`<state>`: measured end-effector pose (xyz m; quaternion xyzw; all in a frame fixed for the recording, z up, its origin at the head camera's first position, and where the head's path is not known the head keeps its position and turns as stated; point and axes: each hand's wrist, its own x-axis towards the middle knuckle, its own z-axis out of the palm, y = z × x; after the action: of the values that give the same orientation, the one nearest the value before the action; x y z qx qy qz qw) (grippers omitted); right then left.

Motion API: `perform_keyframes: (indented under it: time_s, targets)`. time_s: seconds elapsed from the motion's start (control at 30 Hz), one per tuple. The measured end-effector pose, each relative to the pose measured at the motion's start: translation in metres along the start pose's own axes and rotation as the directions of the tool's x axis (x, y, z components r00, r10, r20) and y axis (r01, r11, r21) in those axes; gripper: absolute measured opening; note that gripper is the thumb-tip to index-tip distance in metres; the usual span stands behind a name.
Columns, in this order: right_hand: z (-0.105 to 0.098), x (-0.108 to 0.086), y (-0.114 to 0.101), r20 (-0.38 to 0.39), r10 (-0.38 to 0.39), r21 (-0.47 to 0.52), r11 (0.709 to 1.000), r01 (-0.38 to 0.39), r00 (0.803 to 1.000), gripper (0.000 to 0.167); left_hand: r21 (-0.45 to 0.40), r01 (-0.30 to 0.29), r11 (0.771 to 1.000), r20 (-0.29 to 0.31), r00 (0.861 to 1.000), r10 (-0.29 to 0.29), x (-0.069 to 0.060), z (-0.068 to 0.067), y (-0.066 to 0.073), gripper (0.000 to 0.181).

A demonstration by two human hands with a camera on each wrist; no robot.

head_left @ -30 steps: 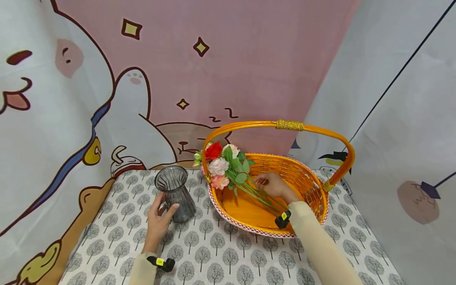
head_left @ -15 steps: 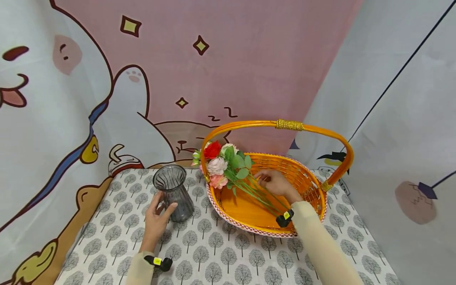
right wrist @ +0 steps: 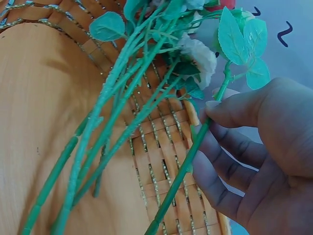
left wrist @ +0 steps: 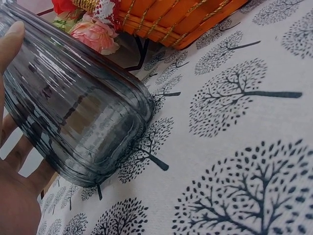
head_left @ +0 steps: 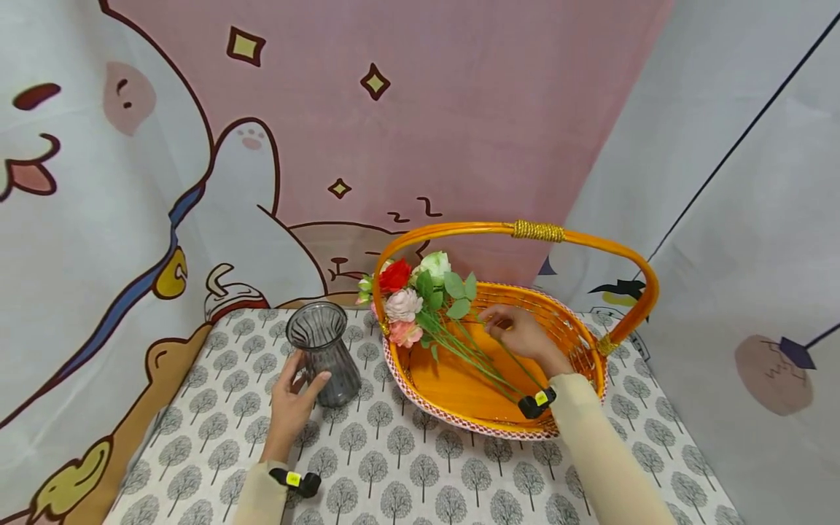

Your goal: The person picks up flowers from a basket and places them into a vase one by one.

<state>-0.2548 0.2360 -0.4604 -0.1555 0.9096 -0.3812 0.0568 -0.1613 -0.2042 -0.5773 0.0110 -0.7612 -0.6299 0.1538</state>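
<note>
My right grip (head_left: 521,339) pinches one green stem (right wrist: 183,169) over the basket (head_left: 433,375), rear right of the bench (head_left: 400,481) | left grip (head_left: 292,405) holds the vase (head_left: 336,373) near the back edge | I'd lift slowly, leaves (right wrist: 233,36) clear of the other stems (right wrist: 79,156), vase steady

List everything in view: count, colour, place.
Vase: 1, smoky grey glass, left of the basket
Basket: 1, orange with gold wrapping, on the tablecloth
Flowers: several (exact count unclear), red, pink, whitish, green stems, at the basket's left end
Held stem: 1, green, in the right hand
Tablecloth: 1, white with dark tree print, under the basket
Backdrop: panel count unclear, pink and whitish with cartoons, behind and at the sides
Wrist cameras: 2, black with yellow, at the wrists
Sleeves: 2, cream, on the forearms
Left hand: 1, around the vase
Right hand: 1, pinching the held stem
</note>
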Motion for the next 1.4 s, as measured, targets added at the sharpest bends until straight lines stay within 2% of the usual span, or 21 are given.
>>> perform_keyframes:
  time_s: [0.23, 0.6, 0.8, 1.2, 1.4]
  targets:
    - [-0.009, -0.006, -0.004, -0.040, -0.043, 0.006, 0.999, 0.043, 0.998, 0.023, 0.009, 0.020, 1.000, -0.002, 1.000, -0.020, -0.001, 0.000, -0.001, 0.081]
    - [-0.021, -0.017, -0.016, -0.076, -0.038, 0.033, 0.999, 0.040, 0.996, 0.020, 0.007, 0.019, 1.000, -0.001, 1.000, -0.019, 0.000, 0.000, -0.003, 0.081]
    - [-0.017, -0.024, -0.020, -0.087, -0.084, 0.039, 0.995, 0.088, 0.993, 0.020, 0.004, 0.022, 1.000, -0.002, 1.000, -0.022, 0.000, 0.000, -0.003, 0.081]
    - [-0.004, -0.040, -0.036, -0.081, -0.075, 0.084, 0.993, 0.082, 0.994, 0.019, -0.006, 0.017, 1.000, 0.000, 1.000, -0.017, -0.001, 0.000, -0.001, 0.080]
    - [0.002, -0.047, -0.045, -0.096, -0.098, 0.104, 0.989, 0.108, 0.990, 0.017, 0.001, 0.044, 0.999, 0.005, 0.999, -0.044, -0.001, 0.000, 0.000, 0.081]
